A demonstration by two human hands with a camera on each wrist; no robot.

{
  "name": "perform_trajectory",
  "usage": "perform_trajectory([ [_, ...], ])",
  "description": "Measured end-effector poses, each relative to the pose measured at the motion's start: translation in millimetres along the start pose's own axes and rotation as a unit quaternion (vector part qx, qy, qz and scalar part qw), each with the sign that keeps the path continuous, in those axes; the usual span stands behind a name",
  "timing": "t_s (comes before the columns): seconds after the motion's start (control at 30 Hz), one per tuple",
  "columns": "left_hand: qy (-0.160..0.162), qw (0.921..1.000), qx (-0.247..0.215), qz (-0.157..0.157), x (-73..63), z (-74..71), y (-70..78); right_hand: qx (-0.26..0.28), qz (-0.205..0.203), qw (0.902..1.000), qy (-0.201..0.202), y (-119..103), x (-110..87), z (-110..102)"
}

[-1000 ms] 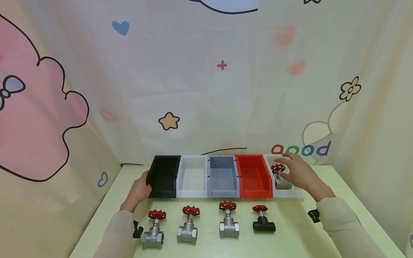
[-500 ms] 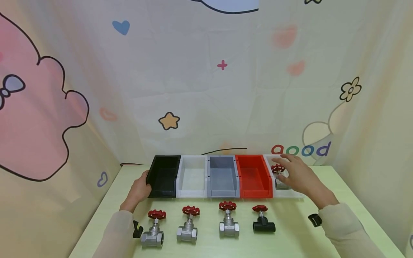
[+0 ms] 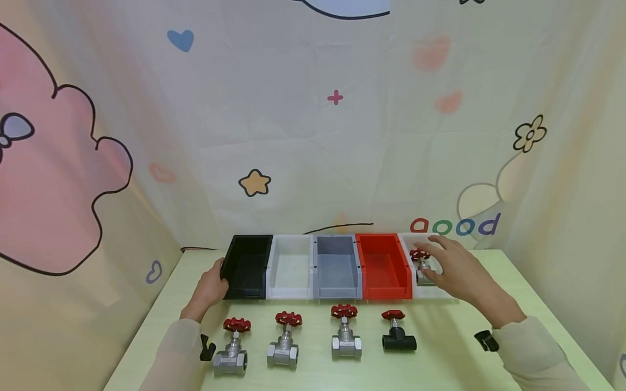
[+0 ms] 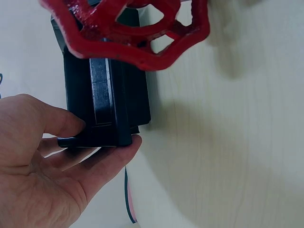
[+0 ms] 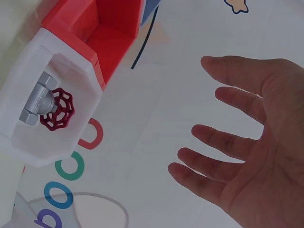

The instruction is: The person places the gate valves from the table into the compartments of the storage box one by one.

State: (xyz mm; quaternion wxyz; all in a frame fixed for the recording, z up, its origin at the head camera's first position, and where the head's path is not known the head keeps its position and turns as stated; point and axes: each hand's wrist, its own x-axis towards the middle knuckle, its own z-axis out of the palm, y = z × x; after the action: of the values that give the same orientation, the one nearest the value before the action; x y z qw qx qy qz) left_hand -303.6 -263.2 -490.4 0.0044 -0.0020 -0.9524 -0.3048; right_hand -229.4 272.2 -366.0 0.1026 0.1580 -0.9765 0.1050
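My left hand point(image 3: 209, 287) grips the left wall of the black bin point(image 3: 248, 266); the left wrist view shows the thumb point(image 4: 64, 122) inside the wall and the fingers outside. In the head view, my right hand point(image 3: 457, 269) is at the white bin on the far right, fingers spread and holding nothing. A silver gate valve point(image 5: 42, 102) with a red handwheel lies inside that white bin point(image 5: 71, 78), partly behind the hand in the head view. From the right wrist, the hand appears apart from bin and valve.
Between the end bins stand a white bin point(image 3: 292, 266), a grey bin point(image 3: 337, 266) and a red bin point(image 3: 383, 266), joined in a row. In front lie silver gate valves, such as the left one point(image 3: 232, 358), and a black-bodied valve point(image 3: 399, 341). A printed curtain point(image 3: 313, 136) hangs behind.
My right hand has drawn slightly right and back from the valve in the far-right white bin, fingers still spread. The left hand keeps its hold on the black bin.
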Motion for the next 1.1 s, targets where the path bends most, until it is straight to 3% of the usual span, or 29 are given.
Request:
perform_trajectory([
  [0.57,0.002,1.0,0.002,0.003,-0.4,-0.5,-1.2,-0.022,-0.04,0.9987,0.022,-19.4,-22.6,11.5],
  [1.1,-0.004,1.0,-0.005,-0.004,-0.2,-0.4,-1.9,-0.01,-0.021,0.9997,-0.004,-29.2,-43.3,22.0],
])
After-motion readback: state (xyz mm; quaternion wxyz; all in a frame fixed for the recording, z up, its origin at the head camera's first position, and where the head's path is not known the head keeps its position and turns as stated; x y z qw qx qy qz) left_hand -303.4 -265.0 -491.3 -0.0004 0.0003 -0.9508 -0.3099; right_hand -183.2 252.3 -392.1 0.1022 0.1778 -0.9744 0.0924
